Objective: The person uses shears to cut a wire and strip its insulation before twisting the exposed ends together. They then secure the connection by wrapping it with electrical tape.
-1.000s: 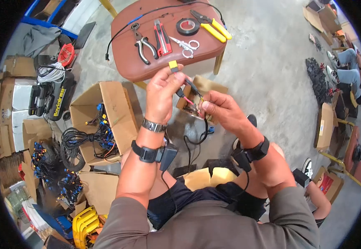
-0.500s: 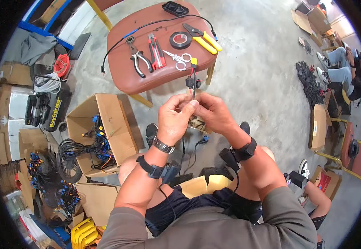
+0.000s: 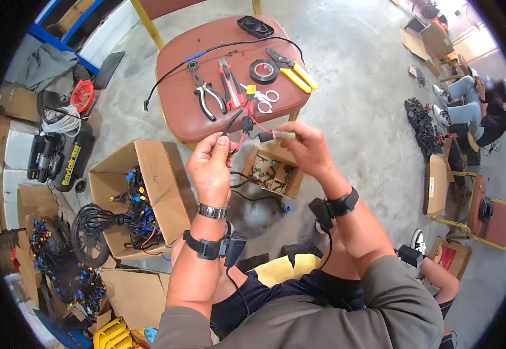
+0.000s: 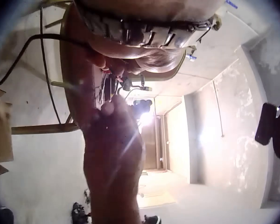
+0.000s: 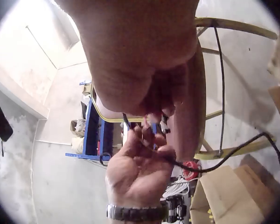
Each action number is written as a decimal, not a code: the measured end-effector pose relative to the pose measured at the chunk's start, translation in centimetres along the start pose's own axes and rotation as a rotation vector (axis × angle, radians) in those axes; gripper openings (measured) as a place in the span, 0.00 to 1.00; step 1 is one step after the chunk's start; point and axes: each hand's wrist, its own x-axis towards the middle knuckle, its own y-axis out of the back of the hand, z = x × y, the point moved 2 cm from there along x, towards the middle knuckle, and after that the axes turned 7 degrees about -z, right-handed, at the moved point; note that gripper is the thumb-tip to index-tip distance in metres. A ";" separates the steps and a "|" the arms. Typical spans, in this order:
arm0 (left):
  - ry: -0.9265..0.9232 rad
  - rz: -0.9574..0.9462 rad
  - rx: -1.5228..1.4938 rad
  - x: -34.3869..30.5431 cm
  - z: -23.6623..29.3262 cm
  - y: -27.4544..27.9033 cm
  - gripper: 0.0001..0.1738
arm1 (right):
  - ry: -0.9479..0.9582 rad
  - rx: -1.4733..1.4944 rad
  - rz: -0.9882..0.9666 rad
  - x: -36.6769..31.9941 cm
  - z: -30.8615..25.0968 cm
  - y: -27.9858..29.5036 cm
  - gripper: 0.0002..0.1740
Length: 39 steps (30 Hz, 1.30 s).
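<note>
Left hand [image 3: 209, 166] and right hand [image 3: 306, 146] pinch the wire harness [image 3: 246, 124] above chair [image 3: 177, 100] and box [image 3: 252, 156].

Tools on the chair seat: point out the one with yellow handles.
The cutters right of the tape roll; the pliers have dark handles, the knife a red body.

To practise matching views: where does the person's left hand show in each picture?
Head: left hand centre-left, pinching wires.
Left wrist: left hand lower centre, dark and close.
Right wrist: left hand lower centre, palm showing, above a watch.
Shared landmark: the brown chair, in all three.
</note>
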 end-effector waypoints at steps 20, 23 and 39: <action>-0.094 -0.116 0.134 0.6 2.1 0.9 0.11 | 0.148 -1.026 -0.168 10.3 -3.2 -0.2 0.17; -0.124 -0.108 0.166 0.3 1.9 0.6 0.10 | 0.099 -1.129 -0.236 10.3 -3.6 -0.2 0.16; -0.122 -0.327 0.429 -0.8 0.3 -0.3 0.08 | -0.152 0.835 -0.065 -0.5 0.2 4.7 0.14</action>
